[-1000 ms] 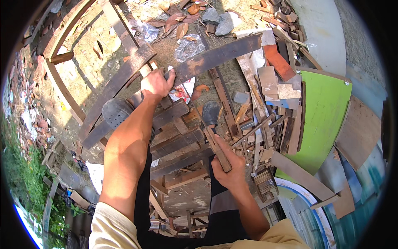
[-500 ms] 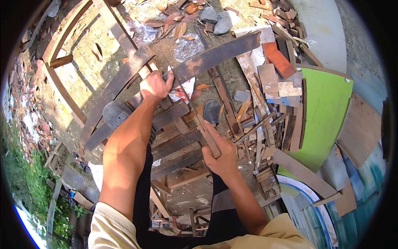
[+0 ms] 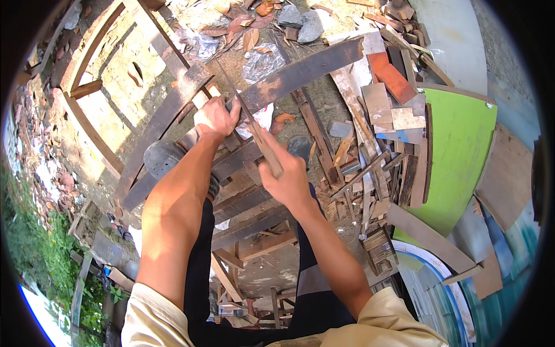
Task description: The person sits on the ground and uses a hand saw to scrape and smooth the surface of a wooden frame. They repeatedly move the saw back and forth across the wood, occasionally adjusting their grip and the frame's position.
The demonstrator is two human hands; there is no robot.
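My right hand [image 3: 287, 178] is closed round the wooden handle of a handsaw [image 3: 264, 144]. Its narrow blade slants up and left across a long dark wooden plank [image 3: 309, 70], close beside my left hand. Fingers bent, my left hand [image 3: 216, 118] grips the plank just left of the blade and holds it down over other timbers. Beneath it lies a dark wooden beam [image 3: 240, 162]. A grey clog [image 3: 163, 159] on my left foot stands beside my left forearm, against the wood. How deep the blade sits in the plank cannot be made out.
A curved wooden frame [image 3: 92, 136] lies at the left. Offcuts [image 3: 378, 104] are heaped to the right, beside a bright green panel [image 3: 457, 156]. Grey stones [image 3: 312, 26], dry leaves and a crumpled clear plastic bag [image 3: 261, 62] are on the ground ahead.
My right hand has pushed the saw forward and to the left, so more of the blade sticks out past the plank. My left hand stays on the plank.
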